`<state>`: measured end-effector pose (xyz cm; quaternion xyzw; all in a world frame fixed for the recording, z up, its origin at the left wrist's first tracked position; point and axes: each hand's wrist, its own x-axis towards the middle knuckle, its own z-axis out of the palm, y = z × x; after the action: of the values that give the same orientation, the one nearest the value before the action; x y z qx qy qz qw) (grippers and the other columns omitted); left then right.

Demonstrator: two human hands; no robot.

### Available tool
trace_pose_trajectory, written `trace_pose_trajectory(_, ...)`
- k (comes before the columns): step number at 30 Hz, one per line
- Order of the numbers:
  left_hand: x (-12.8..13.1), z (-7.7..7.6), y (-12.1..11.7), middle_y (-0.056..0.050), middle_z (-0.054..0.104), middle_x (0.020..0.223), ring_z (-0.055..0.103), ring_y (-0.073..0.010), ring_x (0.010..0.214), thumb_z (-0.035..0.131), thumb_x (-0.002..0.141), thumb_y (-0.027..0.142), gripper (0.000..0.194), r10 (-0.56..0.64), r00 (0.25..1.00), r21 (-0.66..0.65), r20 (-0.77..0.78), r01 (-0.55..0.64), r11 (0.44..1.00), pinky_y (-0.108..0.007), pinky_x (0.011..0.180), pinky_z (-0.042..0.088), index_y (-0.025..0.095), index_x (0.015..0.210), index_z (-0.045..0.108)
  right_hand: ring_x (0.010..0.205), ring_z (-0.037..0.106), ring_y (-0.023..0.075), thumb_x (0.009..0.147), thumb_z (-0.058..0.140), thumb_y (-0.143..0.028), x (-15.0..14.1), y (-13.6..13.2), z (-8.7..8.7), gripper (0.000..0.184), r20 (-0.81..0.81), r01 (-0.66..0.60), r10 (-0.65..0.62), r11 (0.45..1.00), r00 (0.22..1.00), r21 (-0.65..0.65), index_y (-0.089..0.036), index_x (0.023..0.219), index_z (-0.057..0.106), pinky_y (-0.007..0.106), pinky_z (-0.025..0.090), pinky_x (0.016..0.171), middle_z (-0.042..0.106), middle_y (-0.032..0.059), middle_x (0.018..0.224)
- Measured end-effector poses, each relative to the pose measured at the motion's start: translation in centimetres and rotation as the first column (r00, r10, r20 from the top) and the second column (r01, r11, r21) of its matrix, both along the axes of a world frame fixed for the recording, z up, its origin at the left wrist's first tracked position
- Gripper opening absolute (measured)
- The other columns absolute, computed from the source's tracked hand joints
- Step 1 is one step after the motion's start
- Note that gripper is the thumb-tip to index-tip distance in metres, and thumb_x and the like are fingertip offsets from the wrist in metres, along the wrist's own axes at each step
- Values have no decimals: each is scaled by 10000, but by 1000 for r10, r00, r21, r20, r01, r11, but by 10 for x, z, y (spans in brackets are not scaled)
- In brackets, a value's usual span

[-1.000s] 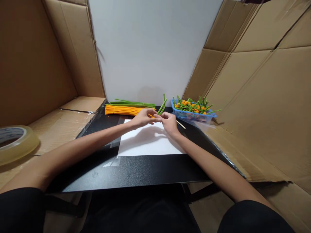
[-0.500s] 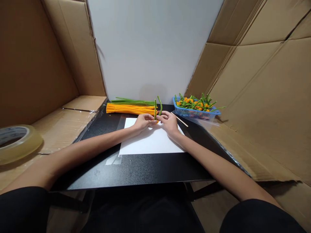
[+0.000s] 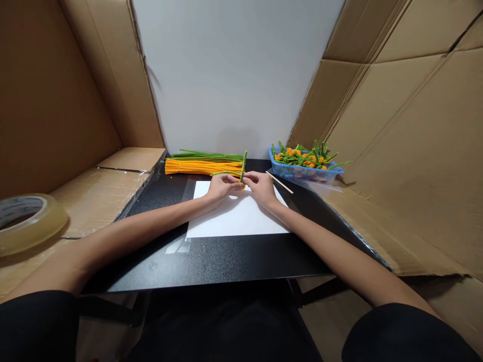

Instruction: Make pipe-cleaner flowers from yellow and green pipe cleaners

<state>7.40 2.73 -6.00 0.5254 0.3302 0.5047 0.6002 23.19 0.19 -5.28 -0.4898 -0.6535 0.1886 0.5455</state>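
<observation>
Above a white sheet of paper [image 3: 234, 218], my left hand [image 3: 222, 187] and my right hand [image 3: 261, 187] meet, both with fingers closed in a pinch. Between the fingertips is a green pipe cleaner [image 3: 243, 163] joined to a small orange piece [image 3: 243, 187], mostly covered by the fingers. One green end stands nearly upright; another lies out to the left over my left hand. Just behind the hands lie a bundle of orange pipe cleaners [image 3: 199, 167] and a bundle of green pipe cleaners [image 3: 207, 155].
A blue basket [image 3: 302, 173] full of green and orange pipe-cleaner pieces stands at the back right. Near it lies a thin wooden stick [image 3: 279, 182]. A roll of clear tape [image 3: 53, 221] sits at the left on cardboard. Cardboard walls [image 3: 415, 125] flank the black table [image 3: 211, 266].
One green end that stood upright has swung down to the left. The other end remains upright, and both hands stay pinched at nearly the same place.
</observation>
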Motion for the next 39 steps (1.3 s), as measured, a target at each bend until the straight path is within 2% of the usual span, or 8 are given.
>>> trace_pose_trajectory(6,-1,6,-4,-78,752,748,729,-197,707,898,582,151,377,-8,1000,-41,25,9,999,-351,769,598,107,886,679,854,740,246,704,766,-243,14,8,5,136,-13,-123,123,990,992,-62,-193,815,824,383,576,841,798,76,897)
trace_pose_trajectory(14,-2,4,-1,-87,763,820,730,-195,763,908,578,197,371,-68,997,11,43,68,998,-350,817,585,104,883,720,815,747,257,698,709,-160,12,7,9,120,0,-47,48,995,999,-92,-180,755,813,387,582,810,799,68,835)
trace_pose_trajectory(18,-3,5,1,-87,767,957,730,-178,824,924,568,158,462,-108,993,11,45,107,994,-335,842,573,122,975,709,777,722,224,700,724,-197,5,6,4,125,-220,-40,6,987,975,-154,-162,797,794,367,577,777,782,62,805)
trace_pose_trajectory(22,-3,4,2,-73,763,859,739,-173,807,915,589,131,436,-100,988,-68,119,108,992,-354,881,577,120,952,673,745,700,196,700,752,-225,-1,5,-1,147,-357,-12,-59,981,932,-194,-160,830,771,358,571,756,773,70,820)
trace_pose_trajectory(26,-3,1,5,-58,763,814,742,-162,799,928,569,138,402,-94,979,-67,182,107,992,-350,930,571,115,883,678,756,708,230,765,700,-263,1,-1,4,141,-99,10,-16,998,995,-61,-155,792,786,359,550,741,773,81,807)
trace_pose_trajectory(30,-3,-1,7,-65,763,826,741,-172,812,940,562,173,425,-110,975,-58,195,123,991,-372,949,573,111,908,701,778,713,237,811,679,-242,9,-3,10,159,158,-4,-4,999,987,49,-182,811,825,351,539,748,791,88,866)
trace_pose_trajectory(34,-2,-2,9,-86,765,891,733,-189,845,943,568,205,403,-150,968,-21,203,157,987,-411,980,567,112,897,730,787,723,227,843,693,-256,15,0,7,154,188,-44,27,995,982,86,-200,853,836,337,548,744,801,82,898)
trace_pose_trajectory(39,0,-5,7,-73,765,901,725,-188,854,944,546,201,349,-103,962,6,251,105,994,-420,994,570,126,834,762,801,731,229,915,662,-240,16,0,2,178,305,-74,-11,961,952,266,-222,888,837,343,549,758,803,76,894)
